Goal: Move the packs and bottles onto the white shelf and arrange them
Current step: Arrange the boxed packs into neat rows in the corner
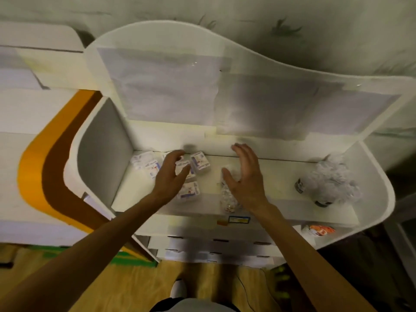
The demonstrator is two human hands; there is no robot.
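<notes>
On the white shelf, packs cluster at far left beneath the left hand, bottles stand right, and both hands hover loose-fingered, empty, the right hand liable to topple the clear wrapped pack.

I see the white shelf with small white packs on its left, a clear bag in the middle, and wrapped dark bottles on its right.
</notes>
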